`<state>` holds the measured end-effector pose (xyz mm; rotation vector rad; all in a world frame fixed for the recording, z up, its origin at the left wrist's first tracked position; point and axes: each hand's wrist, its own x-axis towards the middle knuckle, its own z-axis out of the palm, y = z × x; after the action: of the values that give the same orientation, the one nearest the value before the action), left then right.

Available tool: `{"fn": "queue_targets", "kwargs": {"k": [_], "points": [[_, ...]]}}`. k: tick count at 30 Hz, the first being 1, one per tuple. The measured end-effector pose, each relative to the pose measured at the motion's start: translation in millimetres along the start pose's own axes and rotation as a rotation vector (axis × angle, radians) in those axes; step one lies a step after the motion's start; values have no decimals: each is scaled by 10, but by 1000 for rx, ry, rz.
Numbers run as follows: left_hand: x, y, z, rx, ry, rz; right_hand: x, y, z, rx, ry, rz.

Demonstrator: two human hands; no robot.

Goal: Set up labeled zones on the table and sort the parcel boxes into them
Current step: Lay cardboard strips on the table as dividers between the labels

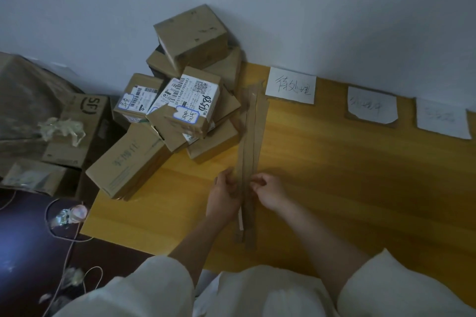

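Where the parcel boxes [180,100] are heaped, up and left of the fingers, brown cartons overlap so that their count cannot be told; two show white shipping labels. On the yellow bench [334,175], the left hand [223,197] and right hand [270,192] pinch long cardboard strips [251,152] between curled fingers. Up and right of the fingers, three paper labels [291,85] lie by the wall, the two rightmost illegible, the last cut off.
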<state>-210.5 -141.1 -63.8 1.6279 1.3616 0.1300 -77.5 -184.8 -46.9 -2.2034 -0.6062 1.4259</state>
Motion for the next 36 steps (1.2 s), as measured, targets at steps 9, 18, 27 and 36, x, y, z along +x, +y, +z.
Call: {"fn": "queue_targets", "kwargs": {"k": [9,18,27,36], "points": [[56,26,-25,2,-1,-45,67,-199,83,-6,212,1],[113,56,-66,100,-26,25,183,-258,92,-58,190,70],[93,60,-51,95,-20,22,152,-232,142,-22,235,42],[79,92,-28,141,-46,-12,3,-199,43,-46,255,-141]]}}
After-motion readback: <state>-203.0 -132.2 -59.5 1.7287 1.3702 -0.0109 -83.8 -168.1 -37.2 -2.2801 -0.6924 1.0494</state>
